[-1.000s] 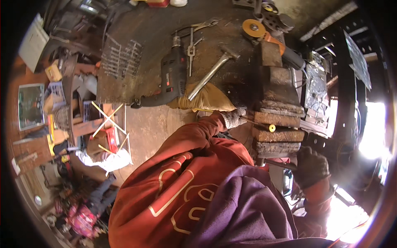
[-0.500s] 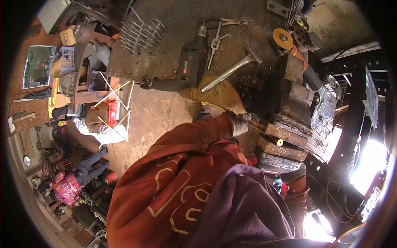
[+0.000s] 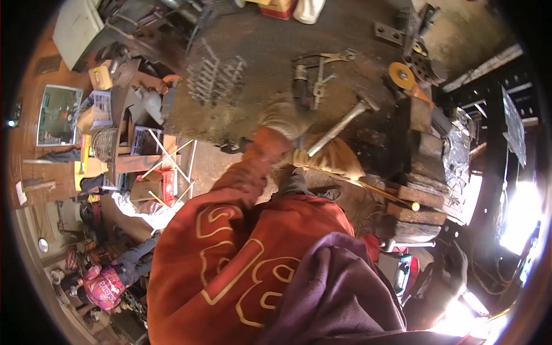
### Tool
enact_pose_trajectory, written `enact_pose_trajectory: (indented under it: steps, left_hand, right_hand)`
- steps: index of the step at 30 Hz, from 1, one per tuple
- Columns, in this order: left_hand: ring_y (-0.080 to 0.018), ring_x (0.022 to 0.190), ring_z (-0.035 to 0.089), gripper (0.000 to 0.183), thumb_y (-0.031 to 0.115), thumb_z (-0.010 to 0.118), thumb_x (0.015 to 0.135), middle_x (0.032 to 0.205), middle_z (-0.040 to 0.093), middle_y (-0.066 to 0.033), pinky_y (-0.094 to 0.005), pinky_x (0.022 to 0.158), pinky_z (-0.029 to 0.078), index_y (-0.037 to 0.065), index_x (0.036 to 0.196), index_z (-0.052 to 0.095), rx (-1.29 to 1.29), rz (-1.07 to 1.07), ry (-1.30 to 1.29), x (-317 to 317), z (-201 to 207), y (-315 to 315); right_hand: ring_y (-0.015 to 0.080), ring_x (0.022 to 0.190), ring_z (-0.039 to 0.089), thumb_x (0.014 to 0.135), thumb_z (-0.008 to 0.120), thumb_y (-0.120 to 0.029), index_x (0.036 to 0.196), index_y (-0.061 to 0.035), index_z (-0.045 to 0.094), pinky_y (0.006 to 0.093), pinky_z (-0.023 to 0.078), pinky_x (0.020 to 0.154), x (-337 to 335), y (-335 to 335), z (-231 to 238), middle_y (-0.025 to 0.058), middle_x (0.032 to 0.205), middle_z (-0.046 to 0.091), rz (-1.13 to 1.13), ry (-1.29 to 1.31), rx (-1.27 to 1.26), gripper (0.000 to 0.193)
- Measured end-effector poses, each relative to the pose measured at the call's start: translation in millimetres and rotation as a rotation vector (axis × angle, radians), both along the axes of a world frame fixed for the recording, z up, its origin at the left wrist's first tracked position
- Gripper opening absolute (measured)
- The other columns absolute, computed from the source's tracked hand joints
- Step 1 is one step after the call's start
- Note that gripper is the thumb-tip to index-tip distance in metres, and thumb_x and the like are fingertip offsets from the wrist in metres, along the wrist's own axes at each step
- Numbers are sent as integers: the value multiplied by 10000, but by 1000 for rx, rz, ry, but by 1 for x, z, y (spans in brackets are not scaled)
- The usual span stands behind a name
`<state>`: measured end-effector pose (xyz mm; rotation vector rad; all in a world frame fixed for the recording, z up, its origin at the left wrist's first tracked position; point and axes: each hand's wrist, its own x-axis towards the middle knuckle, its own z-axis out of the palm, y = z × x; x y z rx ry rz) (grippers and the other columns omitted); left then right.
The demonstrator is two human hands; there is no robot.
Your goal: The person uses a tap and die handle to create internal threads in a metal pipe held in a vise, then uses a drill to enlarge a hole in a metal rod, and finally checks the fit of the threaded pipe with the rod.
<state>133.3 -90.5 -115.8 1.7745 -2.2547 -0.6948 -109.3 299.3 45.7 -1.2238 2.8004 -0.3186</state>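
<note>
My left hand (image 3: 284, 118), in a pale work glove, lies over the body of a black power drill (image 3: 300, 86) at the near edge of the dark workbench. The glove is blurred and hides most of the drill, so its grip does not show. To its right is a steel hammer (image 3: 340, 127), its handle end over a tan cloth or leather piece (image 3: 330, 156). A thin yellowish rod (image 3: 374, 188) slants past it. My right hand (image 3: 451, 273) is a dark, smeared shape at lower right; its fingers cannot be made out.
Locking pliers (image 3: 339, 56) and a metal T-handled tool (image 3: 319, 86) lie beyond the drill. Spiky metal pieces (image 3: 215, 77) are at left. An angle grinder (image 3: 404, 76) and stacked blocks (image 3: 422, 149) line the right. Another person (image 3: 106, 287) is at lower left.
My left hand has moved from beside the tan piece, left and forward onto the drill. My right arm has shifted outward to the right. The view has shifted, showing more of the bench's far side.
</note>
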Motion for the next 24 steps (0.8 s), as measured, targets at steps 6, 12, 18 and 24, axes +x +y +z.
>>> enact_pose_trajectory:
  steps: [6,12,18,24]
  left_hand:
    - [-397,1070,721,763,321,873,683,1138,733,-242,-479,936,565,-27,1313,619,155,112,83,1,-11,-17]
    - [-298,948,722,736,345,915,698,1064,747,-189,-410,835,586,1,1295,657,526,101,822,34,-26,-43]
    - [-199,764,706,474,218,883,852,963,743,-128,-355,678,592,-20,1185,645,743,306,1766,29,30,-8]
    - [-157,851,695,352,240,862,880,994,735,-94,-348,699,580,64,1124,681,544,303,2008,30,110,38]
  right_hand:
    - [214,776,733,902,792,-241,1099,93,731,322,573,696,84,-44,-29,160,862,755,224,-792,-601,392]
    - [211,960,711,957,774,-199,1300,62,678,349,567,873,121,-114,-112,144,1126,752,190,-1165,-304,442]
    - [210,962,724,923,811,-190,1368,59,643,346,575,870,199,-206,-120,138,1153,762,628,-941,-658,537]
    - [207,847,734,865,832,-153,1333,87,654,337,596,808,203,-187,-60,141,1043,780,471,-565,-712,556]
